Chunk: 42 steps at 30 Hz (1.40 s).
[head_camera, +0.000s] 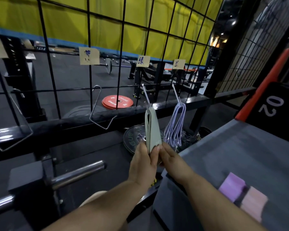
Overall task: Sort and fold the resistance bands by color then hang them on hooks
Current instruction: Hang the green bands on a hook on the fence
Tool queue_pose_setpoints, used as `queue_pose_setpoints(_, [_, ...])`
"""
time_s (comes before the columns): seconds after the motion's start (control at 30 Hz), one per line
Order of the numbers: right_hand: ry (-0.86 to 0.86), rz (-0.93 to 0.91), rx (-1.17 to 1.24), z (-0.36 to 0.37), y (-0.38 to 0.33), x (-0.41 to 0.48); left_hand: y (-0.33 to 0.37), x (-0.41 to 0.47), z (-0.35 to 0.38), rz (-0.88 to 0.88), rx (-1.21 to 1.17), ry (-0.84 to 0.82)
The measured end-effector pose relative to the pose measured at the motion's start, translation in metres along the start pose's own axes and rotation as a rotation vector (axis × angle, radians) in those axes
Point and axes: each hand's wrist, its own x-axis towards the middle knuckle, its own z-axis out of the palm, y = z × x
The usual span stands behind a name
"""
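Pale green bands (151,129) hang from a white hook (145,95) on the black wire grid (90,77). My left hand (144,162) grips their lower end, thumb across the front. My right hand (171,160) touches the same lower end from the right; its fingertips are partly hidden. Lilac-blue bands (174,129) hang from the neighbouring hook (175,95). A purple folded band (232,187) and a pink one (254,203) lie on the grey box top (240,150) at lower right.
Paper labels (89,55) are clipped to the grid above each hook. Two bare wire hooks (100,112) hang to the left. A chrome bar (78,172) juts out at lower left. Weight plates (134,137) lie on the floor below the bands.
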Motion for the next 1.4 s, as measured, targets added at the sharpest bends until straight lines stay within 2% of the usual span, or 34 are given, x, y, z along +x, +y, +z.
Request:
queue_pose_setpoints(0.27, [0.003,-0.033,-0.019,0.002,0.007,-0.006,-0.008,-0.004,0.000,-0.031,0.020,-0.067])
queue_pose_setpoints(0.8, [-0.034,-0.035,-0.066,0.003,0.006,-0.007,-0.012,-0.004,-0.008,0.010,0.067,-0.101])
queue_pose_setpoints(1.17, [-0.051,-0.108,-0.002,0.006,0.008,-0.007,-0.016,-0.007,-0.001,-0.026,0.018,-0.051])
queue_pose_setpoints(1.4, [-0.033,-0.124,-0.035,0.002,0.015,-0.003,-0.018,-0.009,0.001,-0.011,0.086,-0.054])
